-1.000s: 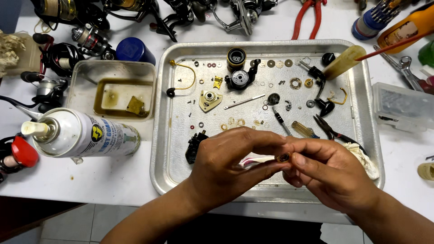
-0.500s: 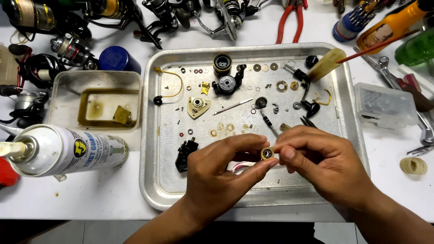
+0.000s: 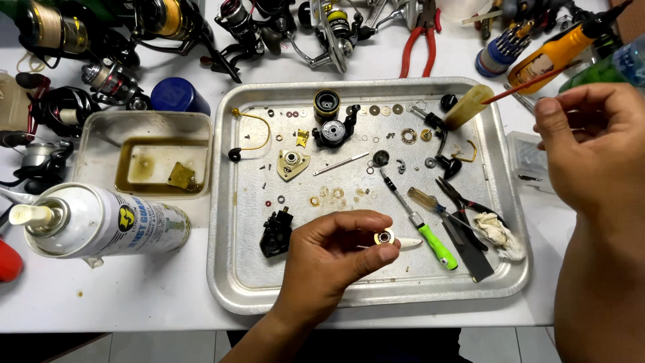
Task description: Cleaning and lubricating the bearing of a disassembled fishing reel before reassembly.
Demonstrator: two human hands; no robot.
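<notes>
Head view, looking straight down on a white bench: left hand (image 3: pixel 329 259) over the near part of a shallow metal tray (image 3: pixel 376 294), thumb and forefinger pinched on a small brass-coloured ring bearing (image 3: pixel 384 236), held flat side up just above the tray floor, beside a small white stub (image 3: pixel 407 242); clenched only at the fingertips, other fingers curled loose beneath; right hand (image 3: pixel 594 144) raised at the tray's right edge, fingers curled, near the end of a thin red straw (image 3: pixel 531 84) running from an orange bottle (image 3: pixel 551 52); cannot tell whether closed on anything. Judged from size and metal sheen: light, rigid, likely slick with oil, prone to rolling off or dropping among the loose washers (image 3: pixel 329 195) scattered on the tray; best taken by the outer rim between two fingertips, clear of the centre hole and any moving race; firm but gentle pressure, held low over the tray. Around it: black reel body part (image 3: pixel 275 234) just left of the hand; green-handled screwdriver (image 3: pixel 420 225) and dark pliers (image 3: pixel 463 222) to the right; white rag (image 3: pixel 500 232) beyond; spray can (image 3: pixel 101 223) lying left of the tray; small tub of amber oil (image 3: pixel 158 167) behind it; fishing reels (image 3: pixel 168 23) along the far edge.
</notes>
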